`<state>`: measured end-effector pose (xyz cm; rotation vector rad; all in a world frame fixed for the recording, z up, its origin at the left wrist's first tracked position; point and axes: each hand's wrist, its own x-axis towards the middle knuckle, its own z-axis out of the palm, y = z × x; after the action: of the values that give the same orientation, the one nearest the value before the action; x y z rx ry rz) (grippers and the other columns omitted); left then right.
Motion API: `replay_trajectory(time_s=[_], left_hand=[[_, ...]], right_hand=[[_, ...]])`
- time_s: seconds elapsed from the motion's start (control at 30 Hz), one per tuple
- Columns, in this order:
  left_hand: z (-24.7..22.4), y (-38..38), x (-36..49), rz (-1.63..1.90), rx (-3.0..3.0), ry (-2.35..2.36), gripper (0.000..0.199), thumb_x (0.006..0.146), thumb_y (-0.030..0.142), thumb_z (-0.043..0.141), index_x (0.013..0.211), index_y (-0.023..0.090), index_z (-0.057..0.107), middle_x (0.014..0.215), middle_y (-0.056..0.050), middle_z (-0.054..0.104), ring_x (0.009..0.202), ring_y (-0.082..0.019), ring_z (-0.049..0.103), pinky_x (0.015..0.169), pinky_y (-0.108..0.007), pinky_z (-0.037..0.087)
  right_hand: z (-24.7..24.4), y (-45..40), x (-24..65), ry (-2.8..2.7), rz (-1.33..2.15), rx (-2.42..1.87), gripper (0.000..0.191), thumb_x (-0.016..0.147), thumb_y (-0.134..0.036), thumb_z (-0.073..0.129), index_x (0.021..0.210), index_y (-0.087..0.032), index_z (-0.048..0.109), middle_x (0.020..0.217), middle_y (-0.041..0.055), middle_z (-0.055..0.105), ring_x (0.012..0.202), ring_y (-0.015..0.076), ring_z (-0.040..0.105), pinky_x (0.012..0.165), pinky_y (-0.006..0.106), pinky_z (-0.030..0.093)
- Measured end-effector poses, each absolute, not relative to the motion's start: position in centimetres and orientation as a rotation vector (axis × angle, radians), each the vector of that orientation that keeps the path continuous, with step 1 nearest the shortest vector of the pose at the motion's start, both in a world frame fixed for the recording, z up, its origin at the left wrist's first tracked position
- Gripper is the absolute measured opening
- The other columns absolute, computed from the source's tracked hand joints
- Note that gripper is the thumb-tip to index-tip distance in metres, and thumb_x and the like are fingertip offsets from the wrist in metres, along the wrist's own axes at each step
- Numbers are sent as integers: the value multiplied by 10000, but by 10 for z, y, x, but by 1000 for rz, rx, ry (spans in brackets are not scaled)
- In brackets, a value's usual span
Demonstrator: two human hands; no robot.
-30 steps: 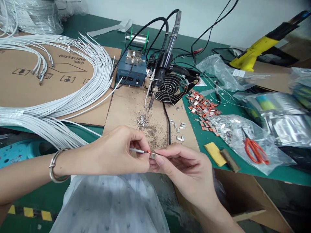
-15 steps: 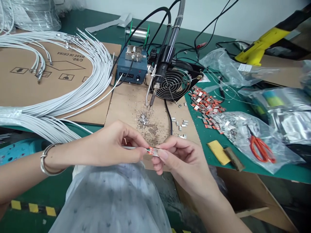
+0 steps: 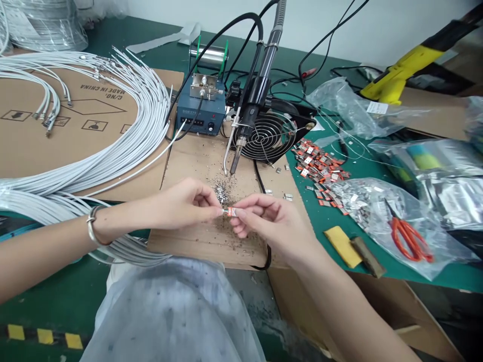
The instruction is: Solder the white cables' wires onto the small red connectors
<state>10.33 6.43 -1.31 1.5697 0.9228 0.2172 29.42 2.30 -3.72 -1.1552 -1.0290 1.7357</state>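
Shifting nearer the iron [image 3: 260, 90], my left fingers [image 3: 212, 213] are pinching bendy-looking wire [image 3: 224, 210], my right fingers [image 3: 246, 217] gripping the light, probably stiff connector [image 3: 230, 211] by its end.

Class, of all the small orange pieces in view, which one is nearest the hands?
The orange piece between the left hand and right hand, over the cardboard; the others lie in a pile on the green table.

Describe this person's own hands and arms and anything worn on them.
The left hand and right hand are ungloved, and no sleeves show on the forearms. A shiny, silver-coloured metal bangle circles the left wrist; the right wrist has none.
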Motion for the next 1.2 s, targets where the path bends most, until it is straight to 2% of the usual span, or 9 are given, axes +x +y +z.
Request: replay_trajectory(time_s=[0.13, 0.27, 0.5, 0.7, 0.87, 1.2], left_hand=[[-18, 90, 112, 331, 1668, 973, 169, 772, 248, 553, 775, 97, 631, 643, 8, 580, 560, -50, 469, 533, -166, 371], [-19, 100, 114, 386, 1644, 999, 152, 774, 225, 559, 788, 93, 632, 748, -19, 632, 662, -63, 523, 634, -177, 411], [-22, 101, 115, 459, 1647, 1012, 145, 793, 251, 560, 767, 137, 645, 678, 26, 616, 589, -43, 484, 523, -142, 360], [-18, 100, 115, 460, 1681, 1021, 136, 801, 239, 550, 767, 162, 657, 645, 38, 614, 573, -47, 498, 512, -146, 357], [-14, 98, 116, 441, 1667, 1051, 125, 787, 236, 562, 756, 166, 660, 695, 38, 649, 617, -57, 530, 551, -155, 387], [-16, 102, 118, 438, 1578, 1057, 120, 771, 246, 583, 736, 154, 654, 661, 37, 631, 577, -50, 497, 518, -149, 374]], right_hand=[[-41, 53, 296, -1031, 1730, -1168, 232, 640, -259, 783, 735, -98, 644, 621, 45, 675, 497, 77, 614, 484, 127, 522], [-50, 65, 297, -996, 1696, -1091, 198, 676, -245, 762, 749, -105, 642, 624, 36, 673, 519, 84, 620, 499, 143, 531], [-54, 64, 298, -951, 1650, -1020, 83, 746, -204, 709, 792, -153, 661, 682, 22, 689, 592, 90, 643, 545, 151, 552], [-47, 63, 296, -936, 1639, -1048, 94, 729, -207, 723, 793, -163, 670, 669, 19, 685, 584, 93, 642, 550, 151, 555], [-48, 62, 297, -949, 1629, -1054, 85, 728, -222, 724, 777, -168, 680, 654, 19, 680, 573, 96, 637, 533, 152, 553], [-48, 62, 299, -904, 1700, -1051, 98, 724, -238, 728, 777, -170, 681, 666, 29, 690, 532, 92, 630, 501, 143, 534]])
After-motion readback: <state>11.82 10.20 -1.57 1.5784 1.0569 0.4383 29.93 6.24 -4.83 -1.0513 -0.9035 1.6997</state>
